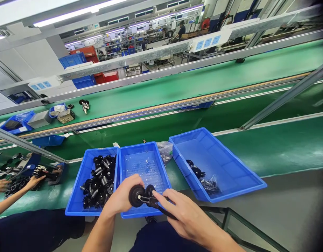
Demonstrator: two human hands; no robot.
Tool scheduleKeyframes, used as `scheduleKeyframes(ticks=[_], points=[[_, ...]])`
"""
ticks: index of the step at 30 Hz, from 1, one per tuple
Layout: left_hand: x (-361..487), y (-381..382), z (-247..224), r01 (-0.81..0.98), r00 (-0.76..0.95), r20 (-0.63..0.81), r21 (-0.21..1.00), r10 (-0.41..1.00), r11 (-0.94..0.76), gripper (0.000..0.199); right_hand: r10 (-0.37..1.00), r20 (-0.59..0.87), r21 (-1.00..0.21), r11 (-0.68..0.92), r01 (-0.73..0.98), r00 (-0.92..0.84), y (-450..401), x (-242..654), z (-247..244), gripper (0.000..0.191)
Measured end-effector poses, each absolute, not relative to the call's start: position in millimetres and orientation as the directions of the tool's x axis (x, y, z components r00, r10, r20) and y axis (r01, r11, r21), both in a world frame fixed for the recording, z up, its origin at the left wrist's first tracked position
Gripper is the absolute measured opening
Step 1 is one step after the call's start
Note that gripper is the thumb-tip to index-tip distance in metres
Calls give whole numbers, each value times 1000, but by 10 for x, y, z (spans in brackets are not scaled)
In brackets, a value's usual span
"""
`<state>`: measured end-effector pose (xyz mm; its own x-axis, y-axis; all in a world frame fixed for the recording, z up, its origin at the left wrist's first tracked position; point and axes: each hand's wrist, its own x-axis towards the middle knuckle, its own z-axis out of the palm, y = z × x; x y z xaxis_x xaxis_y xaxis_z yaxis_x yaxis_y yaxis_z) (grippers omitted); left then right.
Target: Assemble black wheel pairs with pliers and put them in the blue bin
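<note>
My left hand (124, 195) is closed around a black part with round, wheel-like discs (136, 196), held over the near end of the middle blue bin (126, 215). A dark hand tool that looks like pliers (165, 211) is gripped in my right hand (186, 217), its tip meeting the metal pin at the disc's centre. My fingers partly cover both the part and the tool. Small clear or shiny rings (147, 170) lie scattered on the middle bin's floor. Many similar black parts with silver shafts (103, 178) fill the left blue bin (74, 199).
The right blue bin (229, 164) holds a few black parts (196, 171) and thin wire-like pieces (211, 184). A clear plastic bag (165, 150) sits between bins. At left, a co-worker's hand (35, 182) is beside a bench fixture (55, 175). Behind runs a green conveyor (156, 89).
</note>
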<state>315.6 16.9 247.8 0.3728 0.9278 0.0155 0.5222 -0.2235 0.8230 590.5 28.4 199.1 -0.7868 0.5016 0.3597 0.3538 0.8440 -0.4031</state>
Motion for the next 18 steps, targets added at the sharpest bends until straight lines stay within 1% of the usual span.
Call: scheduleKeyframes(ticks=[3, 6, 7, 9, 11, 12, 14, 16, 18], points=[[3144, 181, 2418, 521, 380, 14, 823, 925, -227, 25, 500, 330, -412, 839, 354, -801, 305, 5909, 1926, 89], [3142, 184, 2363, 501, 395, 13, 835, 919, -227, 25, 492, 359, -426, 843, 330, -793, 307, 5878, 1831, 80], [3141, 182, 2343, 491, 401, 11, 841, 916, -225, 26, 491, 381, -447, 840, 308, -783, 300, 5855, 1796, 77], [3127, 176, 2281, 483, 395, -2, 851, 919, -205, 25, 523, 439, -556, 797, 236, -730, 275, 5794, 1729, 75], [3078, 166, 2160, 507, 339, -55, 851, 939, -134, 22, 621, 471, -709, 689, 150, -626, 235, 5731, 1674, 71], [3030, 159, 2069, 532, 282, -92, 843, 955, -76, 22, 687, 464, -777, 619, 115, -559, 215, 5708, 1650, 68], [2875, 140, 1827, 587, 115, -161, 807, 980, 64, 26, 803, 387, -871, 480, 105, -453, 188, 5687, 1597, 62], [2632, 112, 1542, 629, -128, -185, 744, 974, 225, 27, 855, 294, -904, 393, 167, -426, 189, 5698, 1512, 62], [2319, 77, 1281, 632, -394, -154, 671, 906, 389, 27, 866, 230, -887, 374, 270, -444, 218, 5722, 1371, 67]])
